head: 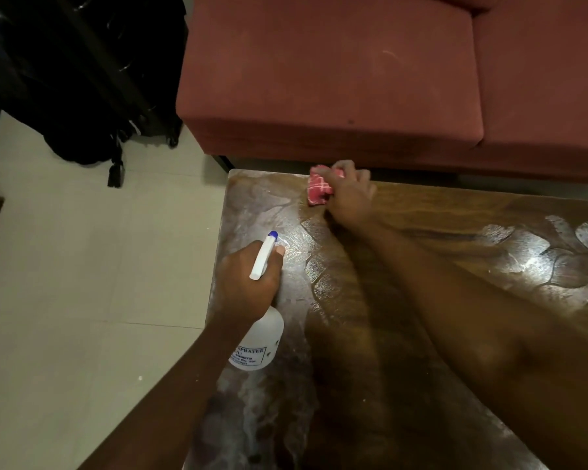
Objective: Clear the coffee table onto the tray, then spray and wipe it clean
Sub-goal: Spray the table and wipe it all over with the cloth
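Observation:
The dark wooden coffee table (404, 317) fills the lower right, its top showing wet, streaky smears. My left hand (248, 283) grips a white spray bottle (263, 344) by its neck over the table's left edge; the blue nozzle points toward the far side. My right hand (348, 195) reaches across to the far left part of the table and holds a bunched red cloth (319, 189) with white stripes, pressed against the tabletop. No tray is in view.
A red sofa (336, 79) stands close behind the table's far edge. Black bags and a suitcase (82, 79) sit on the pale tiled floor (82, 266) at the upper left. A dark wooden edge shows at the far left.

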